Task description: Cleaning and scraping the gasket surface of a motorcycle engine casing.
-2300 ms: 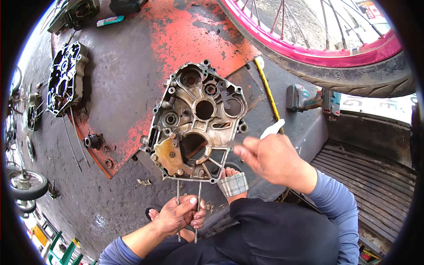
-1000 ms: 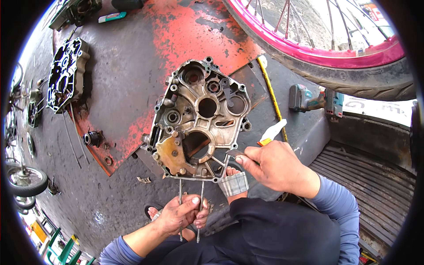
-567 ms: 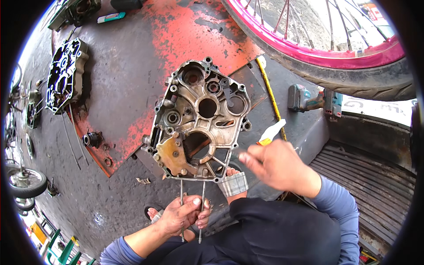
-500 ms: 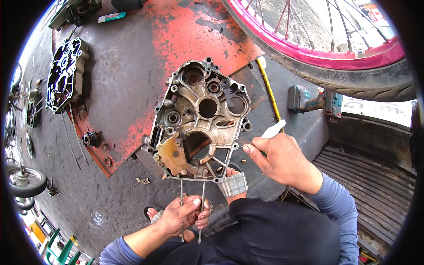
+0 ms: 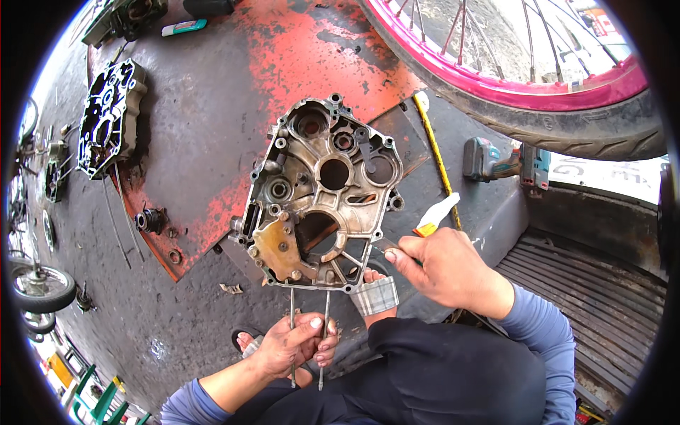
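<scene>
A metal engine crankcase half (image 5: 354, 152) is held up in front of me, its open inner side facing me. Two long stud rods (image 5: 292, 304) stick out of its lower edge. My left hand (image 5: 296, 347) is closed around these rods below the casing. Against the casing's lower right rim, my right hand (image 5: 453, 273) grips a scraper (image 5: 384, 246) with a thin flat blade. Most of its handle is hidden in the fingers, though a bit of green shows. A tan plate (image 5: 280, 251) is bolted inside the casing at lower left.
Another crankcase half (image 5: 110, 117) lies at left on a worn red-and-black sheet (image 5: 191, 92), near a small dark cylindrical part (image 5: 150, 220). To the right are a yellow stick (image 5: 438, 152), a white-and-orange object (image 5: 439, 212), a cordless power tool (image 5: 503, 161) and a pink-rimmed wheel (image 5: 567, 106).
My right hand has moved slightly down and right along the casing's rim with the scraper, uncovering the orange part of the white object. The left hand keeps its grip on the rods.
</scene>
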`<state>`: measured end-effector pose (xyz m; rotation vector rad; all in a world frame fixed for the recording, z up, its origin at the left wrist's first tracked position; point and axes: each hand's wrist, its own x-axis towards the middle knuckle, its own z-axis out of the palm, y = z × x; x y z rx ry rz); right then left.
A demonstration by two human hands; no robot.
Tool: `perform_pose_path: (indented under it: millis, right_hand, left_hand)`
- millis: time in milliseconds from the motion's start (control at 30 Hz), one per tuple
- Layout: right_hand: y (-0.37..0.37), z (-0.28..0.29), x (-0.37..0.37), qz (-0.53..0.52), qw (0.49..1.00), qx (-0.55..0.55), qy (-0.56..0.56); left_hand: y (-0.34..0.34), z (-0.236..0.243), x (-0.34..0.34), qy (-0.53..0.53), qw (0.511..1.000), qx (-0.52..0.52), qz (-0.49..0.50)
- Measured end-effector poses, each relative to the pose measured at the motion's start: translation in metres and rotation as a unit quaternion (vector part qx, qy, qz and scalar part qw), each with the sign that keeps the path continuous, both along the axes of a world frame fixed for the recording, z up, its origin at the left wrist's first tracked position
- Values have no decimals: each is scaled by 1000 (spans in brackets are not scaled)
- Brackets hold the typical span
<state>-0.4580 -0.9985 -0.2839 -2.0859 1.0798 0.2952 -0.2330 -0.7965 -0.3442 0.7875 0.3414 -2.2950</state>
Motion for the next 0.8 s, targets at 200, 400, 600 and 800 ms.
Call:
perform_pose_path:
  millis: [200,400,600,800]
  right_hand:
    - [9,-7,0,44,998,-7,-48]
    - [5,-1,3,20,1000,9,-2]
    - [6,2,7,13,999,32,3]
    - [-5,13,0,6,996,66,-62]
  left_hand:
    - [0,0,-2,0,1000,-2,-1]
    - [-1,1,-8,26,999,-13,12]
    - [1,-3,-8,26,999,-13,17]
    - [-2,1,-8,18,999,-23,15]
